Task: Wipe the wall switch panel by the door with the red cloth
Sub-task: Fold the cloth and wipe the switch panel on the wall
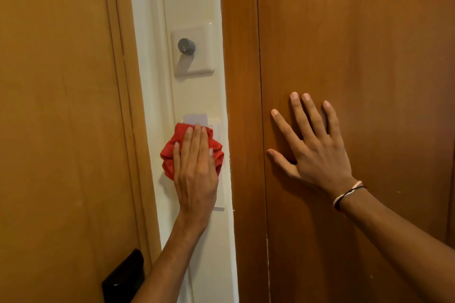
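My left hand (194, 170) presses the bunched red cloth (170, 155) flat against the lower white switch panel (219, 194) on the narrow cream wall strip. Cloth and hand cover most of that panel; only its right edge and bottom corner show. A pale card (195, 118) sticks out of the panel's top. My right hand (312, 145) lies flat with fingers spread on the wooden surface to the right, holding nothing.
Above the cloth sits a second white plate with a grey round knob (186, 46). A wooden door (56, 130) with a black lock fitting (123, 278) fills the left. Brown wooden panels (369, 44) fill the right.
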A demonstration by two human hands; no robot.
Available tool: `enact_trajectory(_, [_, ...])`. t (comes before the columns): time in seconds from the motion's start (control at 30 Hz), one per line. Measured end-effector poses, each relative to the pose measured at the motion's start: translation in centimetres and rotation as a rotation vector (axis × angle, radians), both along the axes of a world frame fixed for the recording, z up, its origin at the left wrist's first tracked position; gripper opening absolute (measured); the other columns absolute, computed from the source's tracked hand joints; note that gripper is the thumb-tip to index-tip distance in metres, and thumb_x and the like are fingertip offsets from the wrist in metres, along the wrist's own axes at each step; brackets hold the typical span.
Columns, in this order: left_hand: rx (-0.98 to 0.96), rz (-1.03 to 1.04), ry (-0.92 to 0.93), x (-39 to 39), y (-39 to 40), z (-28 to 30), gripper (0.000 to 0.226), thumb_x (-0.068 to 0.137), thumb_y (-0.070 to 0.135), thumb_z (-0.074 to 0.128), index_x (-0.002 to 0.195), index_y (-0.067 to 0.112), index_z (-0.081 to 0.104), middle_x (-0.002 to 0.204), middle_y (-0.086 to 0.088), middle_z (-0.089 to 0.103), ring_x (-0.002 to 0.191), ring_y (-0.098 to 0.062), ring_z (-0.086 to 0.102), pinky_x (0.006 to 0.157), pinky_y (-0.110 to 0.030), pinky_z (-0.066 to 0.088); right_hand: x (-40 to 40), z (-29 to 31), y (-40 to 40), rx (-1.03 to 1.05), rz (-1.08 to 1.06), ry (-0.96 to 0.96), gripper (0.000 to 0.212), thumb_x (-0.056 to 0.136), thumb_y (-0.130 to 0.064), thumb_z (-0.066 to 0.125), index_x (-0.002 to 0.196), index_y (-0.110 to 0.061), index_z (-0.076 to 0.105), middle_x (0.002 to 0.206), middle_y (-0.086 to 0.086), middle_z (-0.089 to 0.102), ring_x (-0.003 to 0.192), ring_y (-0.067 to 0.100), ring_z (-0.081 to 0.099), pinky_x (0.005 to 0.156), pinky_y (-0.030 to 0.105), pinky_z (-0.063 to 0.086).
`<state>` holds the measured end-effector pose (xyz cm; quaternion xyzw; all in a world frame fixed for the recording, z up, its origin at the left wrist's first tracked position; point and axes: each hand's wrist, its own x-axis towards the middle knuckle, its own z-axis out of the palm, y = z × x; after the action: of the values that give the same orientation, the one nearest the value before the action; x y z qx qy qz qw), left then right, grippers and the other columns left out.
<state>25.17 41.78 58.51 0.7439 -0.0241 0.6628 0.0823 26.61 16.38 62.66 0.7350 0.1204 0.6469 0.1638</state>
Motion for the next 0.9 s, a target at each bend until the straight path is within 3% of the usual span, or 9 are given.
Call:
enact_trajectory(0.1, [0.056, 0.033, 0.034, 0.4, -0.1, -0.6, 0.046, 0.103, 0.027, 0.040, 0.143, 0.004, 0.047, 0.146, -0.018, 0.052, 0.140, -0.036, 0.043, 0.115, -0.059, 0.036, 0.1, 0.1, 0.0, 0.004, 0.008, -0.004, 0.085, 0.099, -0.074, 0.031, 0.166, -0.022, 0.029, 0.174, 0.021, 0.022, 0.161, 0.042, 0.022, 0.127, 0.064, 0.025])
enact_trajectory(0.2, [0.116, 0.025, 0.069, -0.1, 0.7, -2.2, 0.046, 0.103, 0.026, 0.041, 0.143, 0.003, 0.047, 0.147, -0.018, 0.051, 0.141, -0.036, 0.042, 0.112, -0.060, 0.040, 0.1, 0.0, -0.1, 0.004, 0.005, -0.001, 0.086, 0.099, -0.074, 0.031, 0.167, -0.022, 0.026, 0.174, 0.021, 0.020, 0.162, 0.041, 0.021, 0.128, 0.064, 0.023])
enact_trajectory(0.33, [-0.071, -0.100, 0.107, -1.5, -0.5, -3.8, 0.049, 0.099, 0.025, 0.046, 0.143, 0.002, 0.046, 0.148, -0.018, 0.050, 0.141, -0.036, 0.041, 0.113, -0.060, 0.038, 0.2, -0.2, -0.1, 0.005, 0.014, 0.006, 0.086, 0.099, -0.075, 0.030, 0.167, -0.022, 0.024, 0.175, 0.021, 0.018, 0.162, 0.041, 0.018, 0.129, 0.064, 0.021])
enact_trajectory(0.43, [-0.196, -0.304, 0.125, -2.2, -0.8, -3.8, 0.049, 0.099, 0.023, 0.038, 0.145, 0.005, 0.044, 0.151, -0.013, 0.046, 0.144, -0.031, 0.037, 0.116, -0.060, 0.033, 0.3, -0.1, -0.1, 0.007, 0.021, -0.001, 0.086, 0.099, -0.074, 0.031, 0.167, -0.022, 0.026, 0.174, 0.021, 0.019, 0.162, 0.041, 0.020, 0.128, 0.064, 0.023])
enact_trajectory(0.57, [-0.364, -0.488, 0.133, -3.9, 0.8, -2.5, 0.045, 0.099, 0.013, 0.047, 0.144, 0.011, 0.046, 0.147, -0.012, 0.052, 0.131, -0.035, 0.055, 0.102, -0.062, 0.048, 0.4, -0.1, -0.2, -0.006, 0.047, 0.002, 0.087, 0.099, -0.075, 0.031, 0.167, -0.022, 0.024, 0.175, 0.021, 0.018, 0.162, 0.041, 0.019, 0.128, 0.064, 0.021])
enact_trajectory(0.67, [-0.384, -0.469, 0.108, -4.8, 2.6, -1.2, 0.045, 0.095, 0.004, 0.059, 0.139, 0.009, 0.053, 0.140, -0.015, 0.053, 0.128, -0.027, 0.055, 0.101, -0.051, 0.054, 0.2, 0.0, -0.1, 0.001, 0.054, 0.030, 0.086, 0.099, -0.074, 0.030, 0.167, -0.022, 0.024, 0.175, 0.021, 0.018, 0.162, 0.041, 0.019, 0.128, 0.064, 0.021])
enact_trajectory(0.77, [-0.497, -0.477, 0.156, -5.0, 4.1, 0.4, 0.063, 0.086, 0.009, 0.073, 0.143, 0.012, 0.046, 0.140, -0.013, 0.048, 0.123, -0.021, 0.055, 0.096, -0.041, 0.058, -0.6, 0.1, 0.1, 0.016, 0.039, 0.079, 0.085, 0.099, -0.073, 0.032, 0.166, -0.021, 0.031, 0.173, 0.021, 0.023, 0.161, 0.042, 0.024, 0.128, 0.063, 0.024])
enact_trajectory(0.83, [-0.525, -0.432, 0.250, -4.7, 5.2, 1.1, 0.075, 0.081, 0.018, 0.079, 0.146, 0.012, 0.043, 0.136, -0.013, 0.058, 0.109, -0.013, 0.057, 0.090, -0.029, 0.053, -1.8, 0.3, 1.2, 0.063, 0.049, 0.134, 0.080, 0.098, -0.067, 0.041, 0.161, -0.018, 0.041, 0.170, 0.025, 0.030, 0.157, 0.043, 0.031, 0.127, 0.063, 0.028])
enact_trajectory(0.9, [-0.492, -0.439, 0.348, -4.5, 6.2, 1.5, 0.067, 0.079, 0.025, 0.081, 0.138, 0.009, 0.053, 0.121, -0.011, 0.069, 0.099, -0.012, 0.059, 0.084, -0.024, 0.048, -3.3, -0.3, 3.4, 0.096, 0.145, 0.212, 0.069, 0.095, -0.057, 0.055, 0.150, -0.013, 0.055, 0.163, 0.026, 0.042, 0.150, 0.043, 0.044, 0.124, 0.061, 0.035])
